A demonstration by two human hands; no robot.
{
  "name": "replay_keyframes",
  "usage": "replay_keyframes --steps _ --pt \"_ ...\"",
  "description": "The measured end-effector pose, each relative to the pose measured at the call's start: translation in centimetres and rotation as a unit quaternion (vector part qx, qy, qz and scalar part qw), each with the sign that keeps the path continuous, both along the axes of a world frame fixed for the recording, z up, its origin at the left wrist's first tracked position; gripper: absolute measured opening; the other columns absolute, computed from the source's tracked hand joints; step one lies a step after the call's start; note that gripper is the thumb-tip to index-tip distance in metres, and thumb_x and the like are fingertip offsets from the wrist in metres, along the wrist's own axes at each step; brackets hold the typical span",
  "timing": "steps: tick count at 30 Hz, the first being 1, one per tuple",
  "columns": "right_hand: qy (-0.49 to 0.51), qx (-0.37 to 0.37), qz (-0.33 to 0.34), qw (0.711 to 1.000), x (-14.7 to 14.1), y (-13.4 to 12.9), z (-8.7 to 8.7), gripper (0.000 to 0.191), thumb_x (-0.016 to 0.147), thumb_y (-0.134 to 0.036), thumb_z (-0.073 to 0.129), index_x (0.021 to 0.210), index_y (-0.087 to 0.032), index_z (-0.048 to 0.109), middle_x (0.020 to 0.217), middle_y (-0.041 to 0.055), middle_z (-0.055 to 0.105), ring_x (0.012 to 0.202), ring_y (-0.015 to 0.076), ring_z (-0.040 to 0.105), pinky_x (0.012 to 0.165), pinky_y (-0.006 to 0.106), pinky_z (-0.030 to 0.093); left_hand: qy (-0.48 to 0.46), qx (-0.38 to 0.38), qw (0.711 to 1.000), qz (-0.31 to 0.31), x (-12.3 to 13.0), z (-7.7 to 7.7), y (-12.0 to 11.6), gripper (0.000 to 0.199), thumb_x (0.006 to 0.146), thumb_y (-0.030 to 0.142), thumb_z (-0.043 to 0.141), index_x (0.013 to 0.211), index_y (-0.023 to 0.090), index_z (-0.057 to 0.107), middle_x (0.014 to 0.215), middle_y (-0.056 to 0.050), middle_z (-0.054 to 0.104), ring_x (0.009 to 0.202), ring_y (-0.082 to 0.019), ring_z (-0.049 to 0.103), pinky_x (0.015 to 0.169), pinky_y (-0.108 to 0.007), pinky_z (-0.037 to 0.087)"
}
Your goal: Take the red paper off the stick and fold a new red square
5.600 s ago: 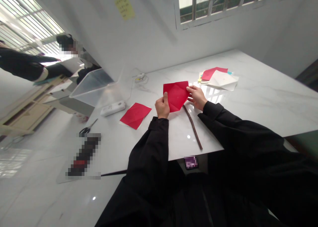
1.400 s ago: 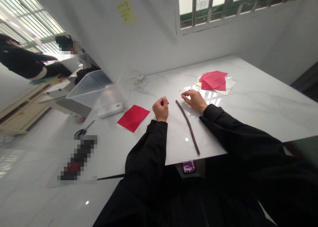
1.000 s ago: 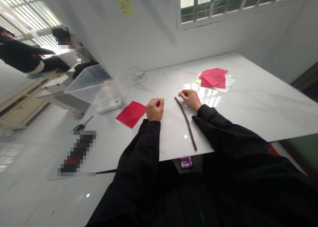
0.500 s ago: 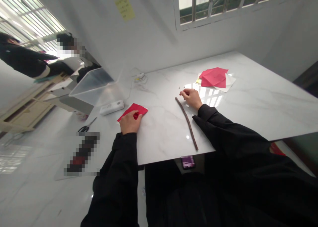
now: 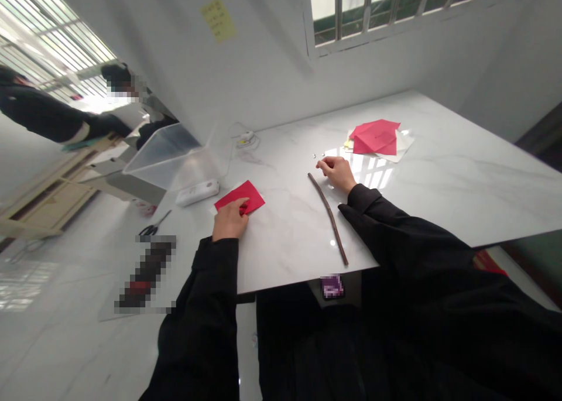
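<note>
My left hand (image 5: 230, 219) rests at the left of the table with its fingers closed on a red paper (image 5: 252, 197), whose far part lies flat beyond the fingers. My right hand (image 5: 337, 172) is by the top end of a thin brown stick (image 5: 330, 216), not touching it. Its fingers are curled together, and anything between them is too small to make out. Two tiny shiny pieces (image 5: 314, 156) lie just beyond the right fingertips. Behind them, to the right, red sheets (image 5: 377, 137) are piled on white ones.
A clear plastic bin (image 5: 169, 155) and a white power strip (image 5: 197, 192) are at the left, with scissors (image 5: 151, 230) nearer. A thin cable (image 5: 246, 139) lies by the wall. Two people (image 5: 41, 105) are in the left background.
The red paper has turned a little and shifted slightly right under my left hand, whose fingers now lie further across it. My right hand has hardly moved.
</note>
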State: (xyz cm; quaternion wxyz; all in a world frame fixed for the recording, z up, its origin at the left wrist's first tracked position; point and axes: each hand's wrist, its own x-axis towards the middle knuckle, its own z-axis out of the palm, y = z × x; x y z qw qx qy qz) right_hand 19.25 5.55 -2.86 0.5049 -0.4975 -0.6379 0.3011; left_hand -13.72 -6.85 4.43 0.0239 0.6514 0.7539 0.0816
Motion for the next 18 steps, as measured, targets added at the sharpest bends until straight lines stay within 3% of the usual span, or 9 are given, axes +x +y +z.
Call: replay_keyframes --steps 5,10,14,18 --pt "0.003 -0.008 0.003 1.000 -0.1 0.0 0.1 0.028 0.092 -0.037 0.062 0.081 -0.017 0.079 0.059 -0.0001 0.063 0.059 0.0152 0.056 0.067 0.031 0.041 0.040 0.012 0.998 0.046 0.1 0.2 -0.1 0.049 0.087 0.017 0.059 0.132 0.025 0.076 0.129 -0.011 0.077 0.116 -0.037 0.071 0.100 -0.048 0.055" --pt "-0.006 -0.012 0.010 1.000 -0.2 -0.1 0.1 0.029 0.092 -0.037 0.061 0.082 -0.017 0.079 0.060 0.0005 0.063 0.059 0.0156 0.055 0.067 0.031 0.041 0.037 0.048 0.993 0.101 -0.5 0.3 -0.4 0.038 0.091 0.027 0.058 0.121 0.024 0.081 0.118 -0.016 0.078 0.107 -0.039 0.072 0.097 -0.052 0.055" --pt "-0.010 -0.008 0.011 1.000 -0.4 -0.1 0.1 0.028 0.091 -0.036 0.061 0.082 -0.018 0.079 0.059 0.0000 0.063 0.060 0.0160 0.056 0.066 0.031 0.041 -0.003 0.218 0.970 0.112 -1.6 2.0 -0.4 0.033 0.091 0.024 0.055 0.113 0.021 0.080 0.113 -0.015 0.078 0.104 -0.034 0.072 0.099 -0.050 0.054" --pt "-0.019 -0.010 0.012 1.000 -0.6 -0.1 0.1 0.028 0.091 -0.036 0.060 0.082 -0.018 0.079 0.060 0.0004 0.062 0.060 0.0160 0.055 0.065 0.031 0.040 -0.120 0.396 0.909 0.044 -1.0 4.8 1.1 0.027 0.092 0.027 0.056 0.108 0.021 0.078 0.097 -0.007 0.076 0.082 -0.022 0.068 0.084 -0.036 0.056"
